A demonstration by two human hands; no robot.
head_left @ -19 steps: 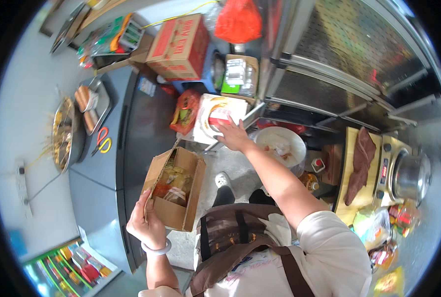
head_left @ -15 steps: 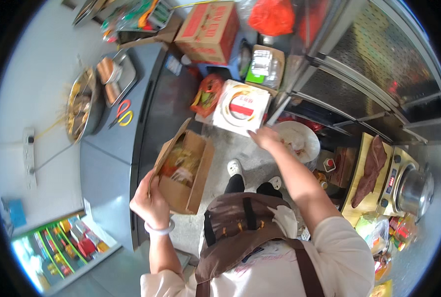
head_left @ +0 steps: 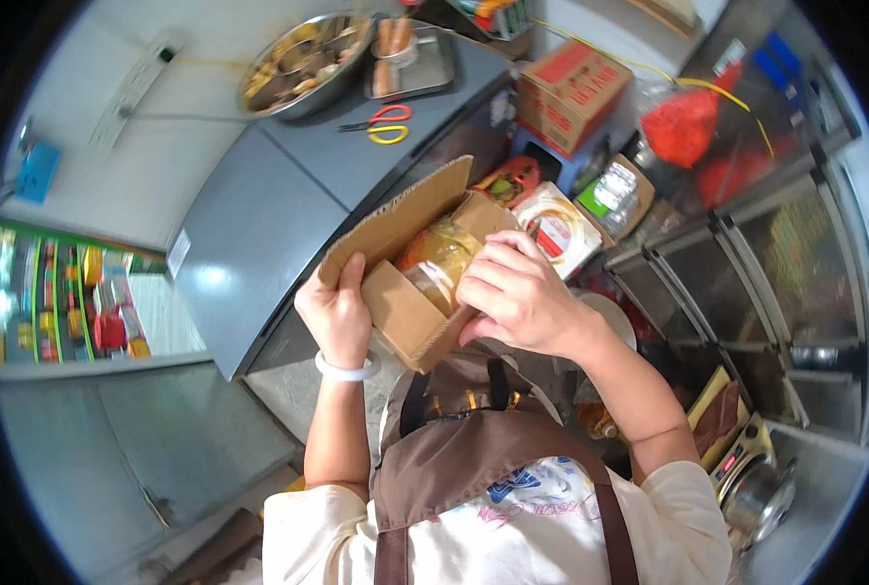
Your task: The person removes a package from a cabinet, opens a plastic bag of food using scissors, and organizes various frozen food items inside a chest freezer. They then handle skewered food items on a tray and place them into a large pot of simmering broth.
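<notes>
An uncovered cardboard box [head_left: 402, 310] is held in front of my chest, its long flap standing up on the far left side. Inside lies a clear plastic packet [head_left: 442, 255] with yellowish and orange contents and a pale label. My left hand [head_left: 335, 314] grips the box's left end, its thumb over the rim and its other fingers mostly hidden behind the cardboard. On the right, my right hand [head_left: 524, 297] closes over the wall, with curled fingers on the rim and the thumb lower down outside.
A grey counter [head_left: 259, 210] to the left bears scissors [head_left: 386, 125] with red and yellow handles, a metal bowl [head_left: 308, 68] of food and a metal tray [head_left: 433, 70]. Beyond my right hand are a white box [head_left: 563, 234], a red-printed carton [head_left: 569, 90] and glass-fronted shelving [head_left: 747, 263].
My right hand has left the white box on the floor side and come to the cardboard box's right wall. The cardboard box is raised closer, and the view has swung left.
</notes>
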